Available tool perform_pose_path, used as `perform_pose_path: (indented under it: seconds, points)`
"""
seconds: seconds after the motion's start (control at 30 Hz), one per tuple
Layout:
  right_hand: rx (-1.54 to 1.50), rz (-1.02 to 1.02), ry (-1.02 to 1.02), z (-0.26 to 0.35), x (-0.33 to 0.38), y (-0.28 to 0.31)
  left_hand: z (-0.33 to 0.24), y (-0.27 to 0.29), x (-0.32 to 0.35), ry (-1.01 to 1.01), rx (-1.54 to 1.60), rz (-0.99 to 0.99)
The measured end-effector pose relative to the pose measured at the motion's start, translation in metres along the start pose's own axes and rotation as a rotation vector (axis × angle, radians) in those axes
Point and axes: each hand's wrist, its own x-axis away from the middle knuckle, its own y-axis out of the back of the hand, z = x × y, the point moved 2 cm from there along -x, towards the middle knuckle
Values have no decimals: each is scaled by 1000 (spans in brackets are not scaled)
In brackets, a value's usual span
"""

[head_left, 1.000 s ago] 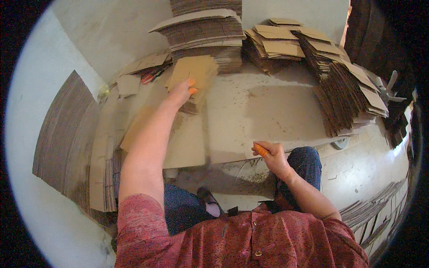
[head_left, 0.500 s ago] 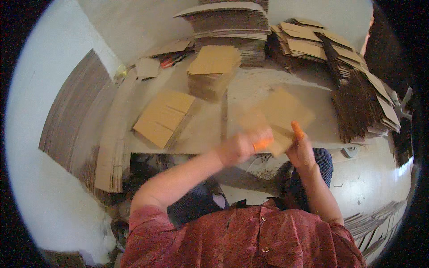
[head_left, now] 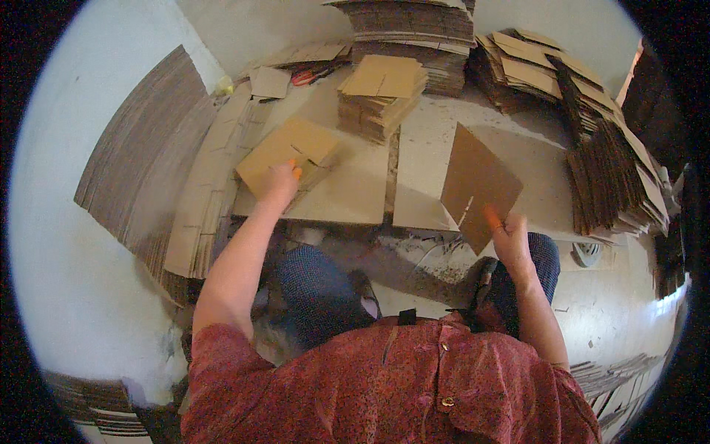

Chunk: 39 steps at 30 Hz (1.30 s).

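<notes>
So the biggest stuff first: a huge fan of flattened brown cardboard sheets [head_left: 140, 170] leans along the left side of the frame; another long run of stacked cardboard [head_left: 606, 163] curves down the right side, with a tall pile [head_left: 414, 29] at top centre; all plain brown, no labels that can be made out from here.

Centre of the frame is a pale work surface [head_left: 355, 192] laid on the dusty floor; on it, upper middle, sits a neat squarish stack of folded blanks [head_left: 381, 92]; lower left of that is a smaller stack of flat pieces [head_left: 292, 152]; a loose square scrap [head_left: 270, 81] lies in the upper left beside something red, too small to tell what.

The person sits at the bottom in a red patterned shirt [head_left: 392, 385] and blue trousers; the left hand [head_left: 279, 183] is pressed flat on the near edge of the smaller stack, fingers together and lying on top of it, orange tip showing on one finger; the right hand [head_left: 509, 235] is right of centre, pinching the lower corner of a single slotted cardboard piece [head_left: 477, 185], which stands tilted up off the surface; thumb with an orange tip on the near face, the other fingers behind it, so it's clamped between them.
</notes>
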Motion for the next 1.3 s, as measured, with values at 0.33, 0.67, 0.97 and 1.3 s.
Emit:
perform_pose_path:
  seconds: [0.33,0.67,0.97,1.3]
  points:
    - [-304,-79,171,52,11,-6,-57,63,-19,-149,77,91]
    - [37,-143,281,55,-9,-6,-213,90,61,-556,777,213]
    - [61,-137,109,-4,-27,-5,-220,67,3,-503,759,25]
    - [-65,-216,99,-7,-58,19,-220,6,-125,-465,115,-325]
